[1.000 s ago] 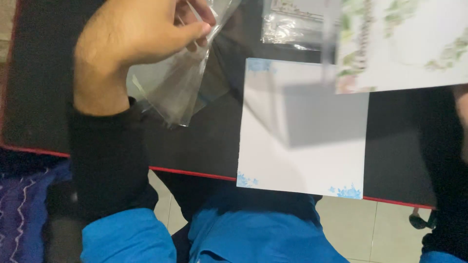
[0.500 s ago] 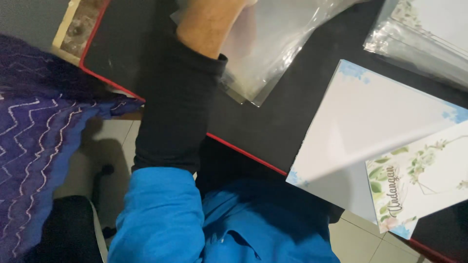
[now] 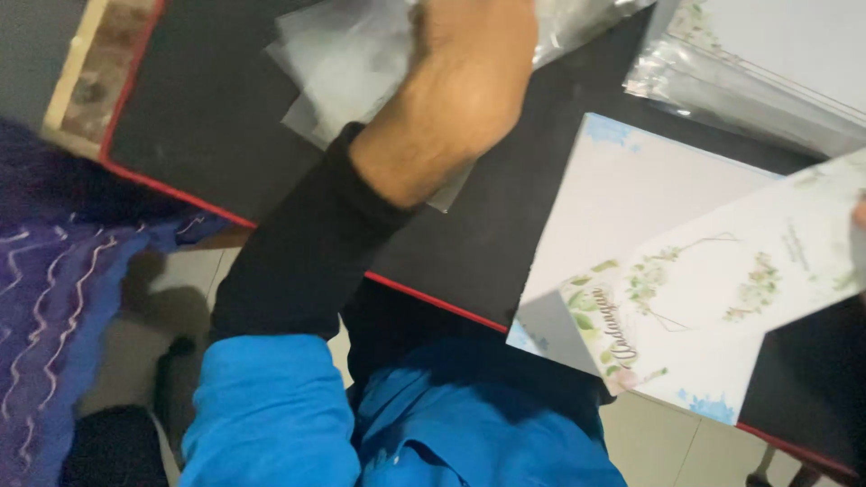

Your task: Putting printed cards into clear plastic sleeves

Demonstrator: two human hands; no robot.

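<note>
Clear plastic sleeve point(image 3: 347, 68) lies under the left hand point(image 3: 469, 81), grip hidden; floral card point(image 3: 722, 289), long axis slanting up-right, meets the right hand point(image 3: 859, 216) at frame edge.

Bench point(image 3: 225, 117): matt black top, smooth, with a red edge strip. Plastic sleeve point(image 3: 347, 68) under left hand point(image 3: 469, 81): thin clear film, slightly cloudy, creased. Stack of sleeves point(image 3: 722, 81): glossy, catches light. White card point(image 3: 622, 216): smooth matt paper. Printed card point(image 3: 722, 289): paper, faint sheen. Purple cloth point(image 3: 54, 271): soft knit, stitched zigzags.
</note>
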